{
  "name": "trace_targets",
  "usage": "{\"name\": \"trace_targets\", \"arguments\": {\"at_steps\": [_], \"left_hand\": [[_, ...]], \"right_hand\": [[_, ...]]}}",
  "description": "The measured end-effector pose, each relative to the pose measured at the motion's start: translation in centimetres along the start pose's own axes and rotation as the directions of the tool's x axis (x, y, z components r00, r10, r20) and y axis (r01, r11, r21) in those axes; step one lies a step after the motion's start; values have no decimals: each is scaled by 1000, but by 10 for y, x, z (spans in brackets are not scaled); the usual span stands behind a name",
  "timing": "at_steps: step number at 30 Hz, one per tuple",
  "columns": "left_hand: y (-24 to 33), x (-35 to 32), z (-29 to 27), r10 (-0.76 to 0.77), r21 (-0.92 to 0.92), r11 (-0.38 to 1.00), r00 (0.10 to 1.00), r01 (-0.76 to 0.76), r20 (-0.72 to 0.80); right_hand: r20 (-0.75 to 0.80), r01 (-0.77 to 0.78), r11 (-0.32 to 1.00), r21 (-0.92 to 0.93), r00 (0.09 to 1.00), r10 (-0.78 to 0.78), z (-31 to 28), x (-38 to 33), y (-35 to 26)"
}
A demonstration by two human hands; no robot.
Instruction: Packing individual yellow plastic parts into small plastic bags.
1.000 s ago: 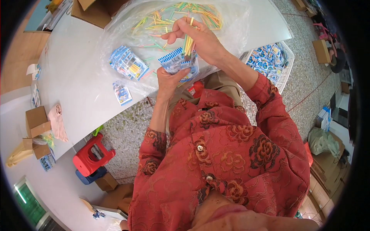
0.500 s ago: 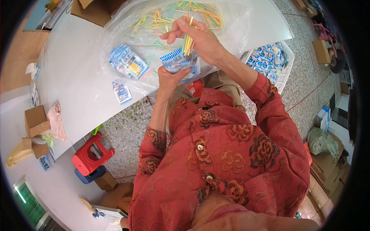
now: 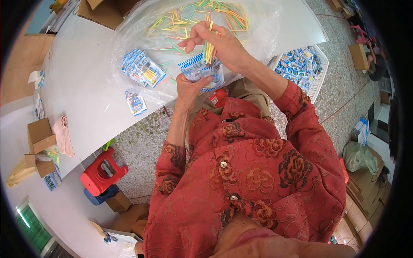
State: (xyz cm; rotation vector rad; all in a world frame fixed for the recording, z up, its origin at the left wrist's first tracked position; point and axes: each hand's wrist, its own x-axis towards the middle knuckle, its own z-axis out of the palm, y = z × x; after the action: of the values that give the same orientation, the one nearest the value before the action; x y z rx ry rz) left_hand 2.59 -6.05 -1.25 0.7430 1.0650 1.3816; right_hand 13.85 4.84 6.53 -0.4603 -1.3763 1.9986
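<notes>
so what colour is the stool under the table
Red stool, sitting on a blue one, clearest in the head view.

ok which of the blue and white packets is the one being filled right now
The packet held up in the left hand, with the right hand pushing a bunch of sticks into it. The stack of packets and the single packet lie untouched on the table.

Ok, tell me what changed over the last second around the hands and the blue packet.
Little moved. The right hand kept its pinch on the bundle of coloured sticks, its tips staying at the mouth of the small blue packet. The left hand went on holding that packet from below. Nothing was let go. The filled packets and the white table stayed put.
</notes>
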Motion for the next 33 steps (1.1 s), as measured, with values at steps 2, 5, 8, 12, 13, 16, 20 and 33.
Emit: {"name": "trace_targets", "arguments": {"at_steps": [2, 5, 8, 12, 13, 16, 20, 33], "left_hand": [[1, -1, 2, -2, -7, 1000, 1000, 2, 2], [1, -1, 2, -3, -9, 1000, 1000, 3, 10], [1, -2, 3, 7, -12, 1000, 1000, -7, 7], [3, -3, 4, 8, -66, 998, 998, -12, -63], [3, -3, 3, 8, -66, 998, 998, -13, -63], [2, -3, 2, 16, -71, 997, 999, -19, -49], [1, -3, 2, 27, -81, 996, 999, -29, -25], [3, -4, 5, -11, -36, 999, 1000, 11, 12]], "right_hand": [[1, 38, 999, 17, 999, -38, -1, 1, 0], [11, 18, 1000, 7, 1000, -18, -1, 1, 2], [22, 31, 1000, -2, 999, -31, -3, -1, 3], [-6, 3, 1000, -14, 1000, -3, -7, -5, 3], [-27, 0, 1000, -31, 1000, -1, -8, -7, 3], [-52, 10, 994, -105, 999, -15, -10, -11, 0], [-61, 40, 980, -193, 997, -53, -11, -13, -1], [-39, 108, 989, -97, 993, -112, -3, -8, -10]]}}
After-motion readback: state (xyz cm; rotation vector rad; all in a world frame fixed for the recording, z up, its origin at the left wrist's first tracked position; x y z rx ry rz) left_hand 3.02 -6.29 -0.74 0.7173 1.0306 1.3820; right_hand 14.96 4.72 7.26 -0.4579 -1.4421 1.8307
